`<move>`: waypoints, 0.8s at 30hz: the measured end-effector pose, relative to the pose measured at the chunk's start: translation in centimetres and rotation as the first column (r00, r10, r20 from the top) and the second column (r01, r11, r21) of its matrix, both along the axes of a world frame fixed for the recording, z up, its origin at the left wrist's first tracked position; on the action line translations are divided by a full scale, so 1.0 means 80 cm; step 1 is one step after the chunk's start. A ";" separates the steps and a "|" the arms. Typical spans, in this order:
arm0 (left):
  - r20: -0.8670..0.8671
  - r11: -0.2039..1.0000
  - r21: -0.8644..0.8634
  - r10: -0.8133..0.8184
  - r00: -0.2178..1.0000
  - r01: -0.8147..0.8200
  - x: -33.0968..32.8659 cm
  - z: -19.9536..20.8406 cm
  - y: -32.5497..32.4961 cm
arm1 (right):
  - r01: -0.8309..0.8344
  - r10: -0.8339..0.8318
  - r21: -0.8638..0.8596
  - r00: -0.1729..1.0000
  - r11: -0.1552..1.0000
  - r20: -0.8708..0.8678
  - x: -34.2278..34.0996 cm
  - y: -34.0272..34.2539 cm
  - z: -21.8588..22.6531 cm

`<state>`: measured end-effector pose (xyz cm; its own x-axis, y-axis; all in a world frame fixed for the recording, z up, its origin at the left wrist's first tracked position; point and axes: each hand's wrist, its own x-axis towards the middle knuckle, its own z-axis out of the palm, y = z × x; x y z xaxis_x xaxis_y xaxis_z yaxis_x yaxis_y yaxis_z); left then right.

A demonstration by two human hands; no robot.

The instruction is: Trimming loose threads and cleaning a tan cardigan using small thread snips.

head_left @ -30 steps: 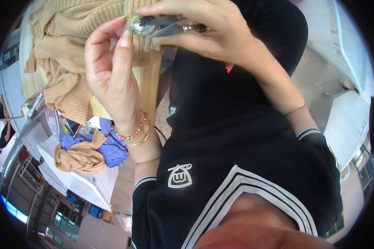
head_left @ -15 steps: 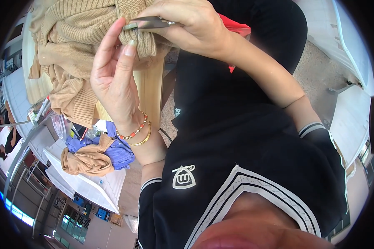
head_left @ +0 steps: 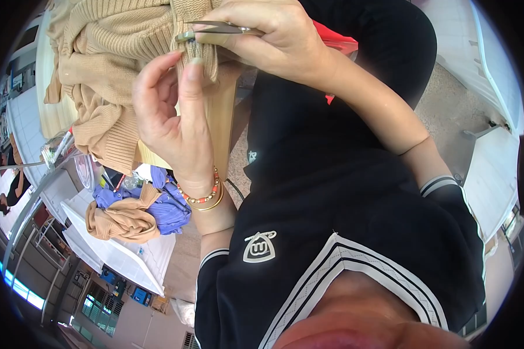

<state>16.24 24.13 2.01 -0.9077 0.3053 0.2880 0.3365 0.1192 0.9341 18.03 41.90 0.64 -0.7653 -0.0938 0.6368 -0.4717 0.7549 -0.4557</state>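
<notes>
Beige ribbed knitwear lies bunched at the top of the view, one ribbed band raised towards me. My right hand is closed around small metal snips, whose pointed blades reach left over that band. Just under the tips a small pale-green piece, perhaps a button, sits against the knit, close to my right thumb. My left hand is just below the band with thumb and forefinger apart and the other fingers curled. I see nothing in its fingers; any fine thread is too small to make out.
The knitwear rests on a pale wooden tabletop. Lower left, a blue garment and another beige knit lie on a white surface. Something red is by my leg. A person is at the far left.
My left hand has drawn down and slightly right, its forefinger coming away from the pale-green piece. The right hand with the snips has shifted slightly right.
</notes>
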 end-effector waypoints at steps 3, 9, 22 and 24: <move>-0.153 0.992 -0.086 0.082 0.985 -0.096 0.005 -0.002 0.008 | -0.007 0.007 0.002 1.000 1.000 0.000 -0.001 -0.002 -0.003; -0.366 0.924 -0.320 0.084 0.927 -0.210 -0.005 -0.006 -0.001 | -0.020 0.021 0.013 0.998 1.000 -0.052 -0.004 -0.004 -0.014; -0.203 0.970 -0.219 0.057 0.978 -0.102 -0.018 -0.032 -0.024 | -0.044 0.036 0.093 0.996 0.995 0.086 0.000 -0.016 -0.008; -0.056 0.995 -0.090 0.048 0.997 -0.053 -0.018 -0.034 -0.022 | -0.060 0.056 0.027 0.991 0.998 0.121 0.001 -0.017 -0.002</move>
<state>14.81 22.37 -0.71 -0.9066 0.2863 0.3101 0.3775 0.2214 0.8992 18.14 40.55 0.49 -0.8290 -0.1582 0.5364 -0.4579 0.7426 -0.4887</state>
